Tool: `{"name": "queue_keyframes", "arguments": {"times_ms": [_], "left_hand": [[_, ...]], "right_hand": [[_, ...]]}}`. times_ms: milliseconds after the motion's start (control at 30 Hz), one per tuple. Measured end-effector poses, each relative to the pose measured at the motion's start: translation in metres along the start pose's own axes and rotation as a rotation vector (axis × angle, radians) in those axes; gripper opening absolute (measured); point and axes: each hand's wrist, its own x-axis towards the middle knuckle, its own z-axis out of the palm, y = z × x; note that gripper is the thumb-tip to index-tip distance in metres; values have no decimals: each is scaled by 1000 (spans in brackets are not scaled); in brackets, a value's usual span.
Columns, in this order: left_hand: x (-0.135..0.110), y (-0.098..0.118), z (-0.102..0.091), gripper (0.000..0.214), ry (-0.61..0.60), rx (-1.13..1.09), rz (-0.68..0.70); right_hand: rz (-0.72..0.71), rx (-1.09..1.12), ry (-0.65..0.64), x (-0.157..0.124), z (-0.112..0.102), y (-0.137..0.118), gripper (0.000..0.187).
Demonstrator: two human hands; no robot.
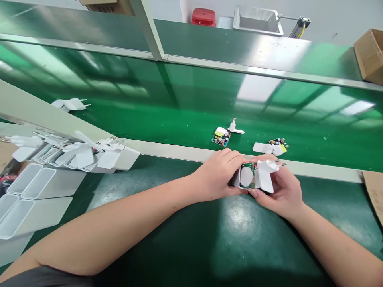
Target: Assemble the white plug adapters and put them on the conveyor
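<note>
Over the near bench, my left hand (220,173) is closed around a white charger housing (236,180). A green circuit board (252,169) with a white pad on it sits in the housing's open end. My right hand (287,189) grips the same charger from the other side, its fingers around the white plug cap (265,178) with two metal pins. The cap is tilted away from the housing's mouth. Just beyond my hands, on the green belt, lie a loose circuit board (220,137) with a white plug piece and a second board with its plug cap (269,148).
Left of my arm, white housings (44,181) are stacked with open ends showing; several partly assembled chargers (80,153) lie behind them. One more plug piece (72,104) is on the belt at far left. A slanted post (48,109) crosses there. Cardboard (374,191) lies at right.
</note>
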Motion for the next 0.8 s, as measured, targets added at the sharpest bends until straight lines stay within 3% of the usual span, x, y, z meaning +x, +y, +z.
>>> {"name": "queue_keyframes", "arguments": {"times_ms": [633, 800], "left_hand": [[-1, 1, -3, 44, 40, -35, -3], [-1, 1, -2, 47, 52, -23, 9]], "right_hand": [[-105, 2, 34, 0, -2, -3, 63], [-209, -16, 87, 1, -5, 0, 66]]}}
